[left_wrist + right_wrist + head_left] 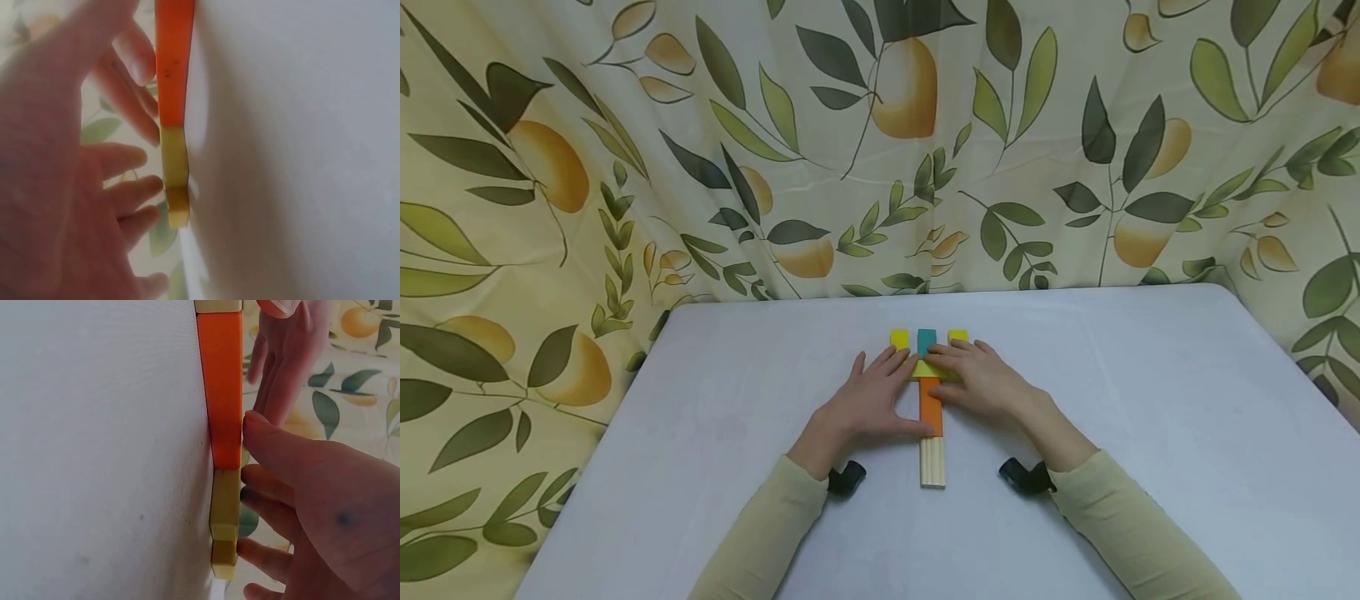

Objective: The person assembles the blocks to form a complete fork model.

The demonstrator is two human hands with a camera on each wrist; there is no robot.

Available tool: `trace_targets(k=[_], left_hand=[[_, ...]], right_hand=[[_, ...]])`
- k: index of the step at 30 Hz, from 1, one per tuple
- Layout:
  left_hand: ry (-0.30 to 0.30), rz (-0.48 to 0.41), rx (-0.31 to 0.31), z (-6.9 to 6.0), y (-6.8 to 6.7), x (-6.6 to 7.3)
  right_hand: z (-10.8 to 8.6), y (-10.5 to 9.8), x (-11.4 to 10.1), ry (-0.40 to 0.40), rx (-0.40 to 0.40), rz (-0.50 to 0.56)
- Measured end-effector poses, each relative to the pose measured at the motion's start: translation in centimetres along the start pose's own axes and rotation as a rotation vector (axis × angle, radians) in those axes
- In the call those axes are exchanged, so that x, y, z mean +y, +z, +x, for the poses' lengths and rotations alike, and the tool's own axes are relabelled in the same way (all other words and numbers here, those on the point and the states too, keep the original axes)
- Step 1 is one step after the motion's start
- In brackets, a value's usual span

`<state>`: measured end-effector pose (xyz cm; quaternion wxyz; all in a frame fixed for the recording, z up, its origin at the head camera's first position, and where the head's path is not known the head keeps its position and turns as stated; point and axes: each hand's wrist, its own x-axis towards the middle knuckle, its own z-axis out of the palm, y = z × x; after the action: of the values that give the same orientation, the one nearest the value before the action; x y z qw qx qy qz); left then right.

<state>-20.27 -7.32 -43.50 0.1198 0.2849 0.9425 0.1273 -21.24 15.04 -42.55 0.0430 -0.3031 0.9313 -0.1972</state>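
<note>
Flat blocks lie on the white-covered table in a fork-like shape. Lowest is a plain wooden block (932,463), and an orange block (930,406) continues upward from it. A yellow-green crosspiece (927,370) sits above, partly hidden by fingers. A teal block (927,342) stands off its middle, with a yellow block (899,338) at the left and another yellow block (958,335) at the right. My left hand (872,400) spreads its fingers over the left side, its thumb at the orange block's lower end. My right hand (988,381) rests its extended fingers on the right side.
The white tablecloth (737,400) extends around the blocks. A patterned curtain (865,208) hangs behind the table's far edge. A dark camera (847,479) is on the left wrist, and another dark camera (1025,477) is on the right wrist.
</note>
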Motion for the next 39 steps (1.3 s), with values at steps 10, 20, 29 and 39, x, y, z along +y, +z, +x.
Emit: trace_targets(k=[10,20,29,39], left_hand=[[0.012,-0.027,0.037,0.2,-0.1,-0.7],[0.004,-0.034,0.117,1.8,-0.5,-2.1],[-0.018,-0.062,0.134,2.2,-0.7,-2.7],[-0.015,-0.075,0.131,2.2,-0.7,-2.9]], right_hand=[[-0.5,-0.5,0.6,0.029,0.021,-0.007],[-1.4,-1.5,1.5,0.078,0.041,0.002],[-2.0,-2.1,1.8,0.092,0.042,0.015],[-2.5,-2.7,2.2,0.098,0.046,0.015]])
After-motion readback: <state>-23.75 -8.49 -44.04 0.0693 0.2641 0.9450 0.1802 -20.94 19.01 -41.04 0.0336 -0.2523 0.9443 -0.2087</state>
